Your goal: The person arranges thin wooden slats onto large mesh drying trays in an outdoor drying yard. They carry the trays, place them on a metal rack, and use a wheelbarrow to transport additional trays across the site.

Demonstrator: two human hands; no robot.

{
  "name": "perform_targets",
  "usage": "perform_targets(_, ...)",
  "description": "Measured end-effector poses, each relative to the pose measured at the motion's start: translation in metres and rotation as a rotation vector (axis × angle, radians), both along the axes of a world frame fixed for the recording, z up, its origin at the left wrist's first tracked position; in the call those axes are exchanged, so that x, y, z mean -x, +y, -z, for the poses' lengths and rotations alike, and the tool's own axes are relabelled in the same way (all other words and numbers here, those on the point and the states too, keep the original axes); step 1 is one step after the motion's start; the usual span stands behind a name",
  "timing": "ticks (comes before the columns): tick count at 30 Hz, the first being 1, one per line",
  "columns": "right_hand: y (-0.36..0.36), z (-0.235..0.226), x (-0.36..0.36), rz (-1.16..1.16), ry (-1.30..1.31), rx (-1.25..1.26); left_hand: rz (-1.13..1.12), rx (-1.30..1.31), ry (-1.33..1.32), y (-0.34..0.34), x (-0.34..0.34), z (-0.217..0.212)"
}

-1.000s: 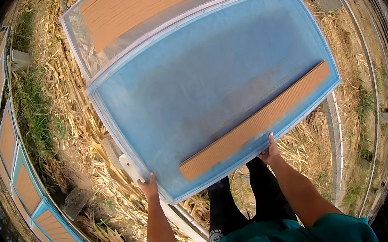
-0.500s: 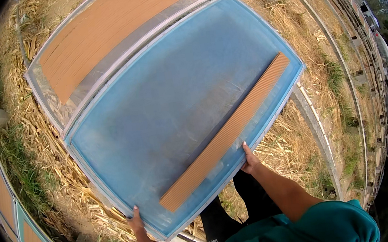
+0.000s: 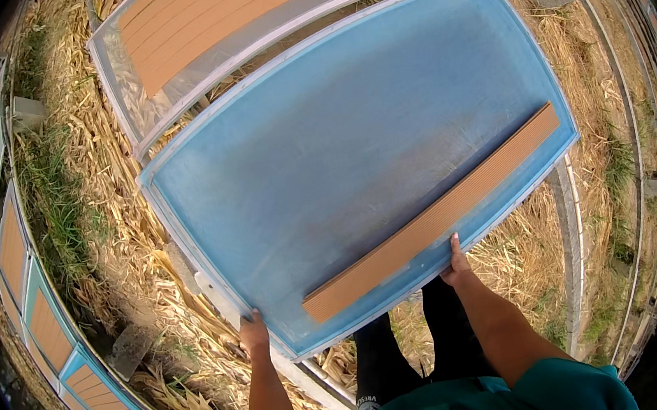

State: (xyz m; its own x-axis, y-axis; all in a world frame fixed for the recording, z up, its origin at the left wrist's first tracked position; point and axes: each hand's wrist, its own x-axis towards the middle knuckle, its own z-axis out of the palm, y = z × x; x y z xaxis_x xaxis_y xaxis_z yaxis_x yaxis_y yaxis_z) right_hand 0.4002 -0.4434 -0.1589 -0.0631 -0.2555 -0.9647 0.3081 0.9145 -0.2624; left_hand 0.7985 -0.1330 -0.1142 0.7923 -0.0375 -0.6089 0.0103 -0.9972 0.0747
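1. Head view: large blue panel (image 3: 337, 146) held flat over dry straw (image 3: 125, 232), brown plank (image 3: 438, 215) lying along its near edge.
2. Left hand (image 3: 253, 337) gripping near-left corner, fingers curled under.
3. Right hand (image 3: 456, 264) clasping near edge beside plank.

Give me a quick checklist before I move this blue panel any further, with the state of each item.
1. Left hand on the near-left corner of the blue panel: ok.
2. Right hand on the near edge, by the brown plank: ok.
3. Both grips firm: cannot tell, fingers are hidden under the edge.
4. Plank secure: cannot tell; it lies along the near edge, fastening not visible.
5. Footing: not ok, loose dry stalks cover the ground around the legs.
6. Far side free: cannot tell; the clear-wrapped panel lies right at the far edge.
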Motion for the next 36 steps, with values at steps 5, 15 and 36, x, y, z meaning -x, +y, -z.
perform_targets(5,-0.012,-0.027,-0.006,-0.224,0.019,-0.190,-0.127,0.084,-0.076,-0.015,-0.001,-0.006)
perform_targets(15,-0.134,-0.115,-0.171,-1.150,-0.137,-0.016,-0.082,0.127,-0.419,-0.132,-0.130,0.013)
perform_targets(36,-0.206,-0.013,-0.647,-0.221,-0.369,0.228,-0.053,0.062,-0.532,-0.132,-0.138,0.036)
